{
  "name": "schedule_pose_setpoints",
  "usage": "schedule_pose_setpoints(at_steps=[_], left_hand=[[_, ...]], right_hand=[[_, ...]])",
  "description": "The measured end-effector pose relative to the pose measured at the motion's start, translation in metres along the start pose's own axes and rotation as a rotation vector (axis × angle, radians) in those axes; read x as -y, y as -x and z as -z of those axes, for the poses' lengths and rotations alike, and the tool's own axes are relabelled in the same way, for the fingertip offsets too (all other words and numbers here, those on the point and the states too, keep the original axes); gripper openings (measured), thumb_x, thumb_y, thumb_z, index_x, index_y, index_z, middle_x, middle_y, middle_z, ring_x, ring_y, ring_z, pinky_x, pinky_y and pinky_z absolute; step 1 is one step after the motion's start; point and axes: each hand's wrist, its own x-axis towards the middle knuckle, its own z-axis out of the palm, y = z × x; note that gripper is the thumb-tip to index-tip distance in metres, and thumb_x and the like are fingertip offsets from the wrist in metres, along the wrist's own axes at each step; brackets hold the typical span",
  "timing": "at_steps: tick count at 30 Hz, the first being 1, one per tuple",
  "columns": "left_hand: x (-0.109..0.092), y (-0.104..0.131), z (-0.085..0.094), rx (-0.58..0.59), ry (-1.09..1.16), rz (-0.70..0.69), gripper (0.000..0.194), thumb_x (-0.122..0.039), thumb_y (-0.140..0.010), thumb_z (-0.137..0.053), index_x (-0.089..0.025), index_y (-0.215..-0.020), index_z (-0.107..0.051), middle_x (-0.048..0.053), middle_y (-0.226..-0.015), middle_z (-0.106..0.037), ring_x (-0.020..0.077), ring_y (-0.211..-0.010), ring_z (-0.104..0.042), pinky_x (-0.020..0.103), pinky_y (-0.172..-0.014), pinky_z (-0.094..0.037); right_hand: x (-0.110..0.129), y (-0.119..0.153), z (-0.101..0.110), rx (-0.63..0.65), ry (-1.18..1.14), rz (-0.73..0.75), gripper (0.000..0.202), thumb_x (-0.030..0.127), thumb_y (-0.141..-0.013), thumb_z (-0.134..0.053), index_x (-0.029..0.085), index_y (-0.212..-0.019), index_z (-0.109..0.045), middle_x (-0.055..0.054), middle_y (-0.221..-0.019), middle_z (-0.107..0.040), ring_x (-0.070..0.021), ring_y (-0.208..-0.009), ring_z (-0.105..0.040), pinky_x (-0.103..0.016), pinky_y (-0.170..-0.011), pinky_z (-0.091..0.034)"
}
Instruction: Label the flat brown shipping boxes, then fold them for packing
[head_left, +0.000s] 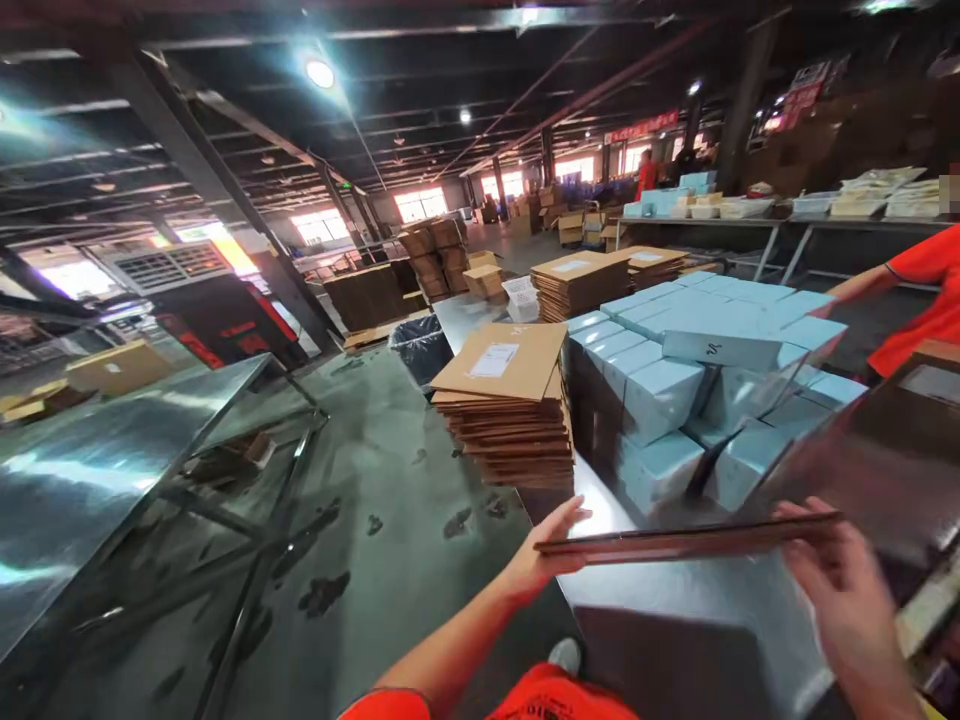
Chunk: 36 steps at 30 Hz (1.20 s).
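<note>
A thin brown cardboard piece (690, 541), seen nearly edge-on, is held level above the metal table (637, 590). My left hand (546, 555) grips its left end, thumb above and fingers below. At the right end, my right hand (832, 560) has its fingers closed round the edge. Beyond my left hand stands a tall stack of flat cardboard (506, 400) with a white label on top. Light blue boxes (660, 390) are piled behind the cardboard piece, and one narrow box (721, 348) lies across the top of them.
On the right, a person in an orange shirt (919, 290) reaches toward the blue boxes. More flat cardboard (577, 285) is stacked farther back. A black-lined bin (420, 345) stands beside the table. Another metal table (127, 470) is at the left, across the floor.
</note>
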Motion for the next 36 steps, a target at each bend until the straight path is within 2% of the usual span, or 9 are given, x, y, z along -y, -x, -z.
schedule_pose_setpoints(at_steps=[3,6,14,18,22,26,30,33,36], left_hand=[[0.029,0.019,-0.017,-0.108,0.156,0.067,0.079,-0.067,-0.060,-0.080,-0.023,-0.125,-0.069,0.013,-0.135,-0.063,0.0391,-0.137,-0.045,0.048,-0.116,-0.033],[0.039,0.033,-0.035,-0.116,0.318,0.222,0.082,-0.083,-0.065,-0.060,-0.017,-0.110,-0.076,0.016,-0.124,-0.070,0.0424,-0.132,-0.050,0.055,-0.115,-0.033],[0.040,0.028,-0.065,-0.291,0.145,0.065,0.065,-0.069,-0.080,-0.042,-0.019,-0.092,-0.080,0.013,-0.114,-0.075,0.0352,-0.134,-0.051,0.048,-0.119,-0.032],[0.039,0.005,-0.059,-0.328,0.063,-0.022,0.074,-0.065,-0.089,-0.034,-0.012,-0.129,-0.066,0.012,-0.142,-0.059,0.0312,-0.138,-0.047,0.047,-0.121,-0.029],[0.038,-0.005,-0.041,-0.105,-0.174,-0.087,0.071,-0.065,-0.091,-0.033,-0.018,-0.137,-0.060,0.006,-0.154,-0.045,0.0250,-0.150,-0.029,0.042,-0.126,-0.016],[0.035,0.024,-0.017,0.034,-0.409,0.055,0.049,-0.061,-0.086,-0.049,-0.024,-0.097,-0.079,0.008,-0.134,-0.065,0.0318,-0.145,-0.036,0.050,-0.124,-0.017],[0.038,0.030,-0.010,-0.265,-0.467,0.165,0.028,-0.044,-0.077,-0.066,-0.019,-0.088,-0.072,0.012,-0.121,-0.068,0.0286,-0.112,-0.062,0.045,-0.102,-0.047],[0.045,0.005,-0.010,-0.343,-0.464,0.326,0.053,-0.041,-0.068,-0.076,-0.016,-0.113,-0.064,0.014,-0.120,-0.067,0.0246,-0.099,-0.065,0.038,-0.091,-0.052],[0.050,-0.008,-0.007,-0.147,-0.346,0.502,0.059,-0.049,-0.071,-0.075,-0.012,-0.117,-0.066,0.014,-0.115,-0.071,0.0264,-0.099,-0.066,0.036,-0.088,-0.052]], right_hand=[[-0.064,0.031,0.011,0.018,0.077,-0.184,0.095,0.083,-0.057,-0.065,0.027,-0.132,-0.051,-0.015,-0.134,-0.059,-0.0409,-0.131,-0.050,-0.065,-0.114,-0.035],[-0.096,0.042,0.021,0.015,0.073,-0.279,0.100,0.085,-0.058,-0.063,0.021,-0.133,-0.047,-0.014,-0.134,-0.057,-0.0373,-0.131,-0.049,-0.057,-0.116,-0.035],[-0.085,0.039,0.032,-0.072,0.057,-0.226,0.092,0.071,-0.061,-0.073,0.016,-0.130,-0.048,-0.017,-0.133,-0.055,-0.0348,-0.128,-0.051,-0.052,-0.114,-0.036],[-0.083,0.074,0.028,0.225,0.049,-0.152,0.100,0.064,-0.068,-0.074,0.023,-0.149,-0.032,-0.015,-0.152,-0.040,-0.0314,-0.140,-0.042,-0.048,-0.116,-0.035],[-0.088,0.091,0.006,0.381,0.227,-0.041,0.115,0.060,-0.071,-0.075,0.024,-0.158,-0.009,-0.017,-0.159,-0.028,-0.0315,-0.143,-0.037,-0.052,-0.116,-0.034],[-0.097,0.079,-0.008,0.369,0.410,0.268,0.066,0.058,-0.079,-0.069,0.022,-0.133,-0.055,-0.015,-0.154,-0.041,-0.0320,-0.143,-0.038,-0.056,-0.117,-0.032],[-0.106,0.083,0.005,0.525,0.347,0.429,0.029,0.050,-0.091,-0.056,0.026,-0.096,-0.072,-0.008,-0.113,-0.074,-0.0278,-0.124,-0.060,-0.059,-0.114,-0.037],[-0.112,0.088,0.016,0.532,0.219,0.284,0.039,0.057,-0.092,-0.050,0.026,-0.090,-0.074,-0.009,-0.111,-0.075,-0.0283,-0.125,-0.059,-0.059,-0.114,-0.035],[-0.127,0.082,0.008,0.374,0.104,-0.067,0.072,0.074,-0.092,-0.021,0.024,-0.078,-0.070,-0.012,-0.105,-0.075,-0.0273,-0.120,-0.062,-0.053,-0.103,-0.047]])
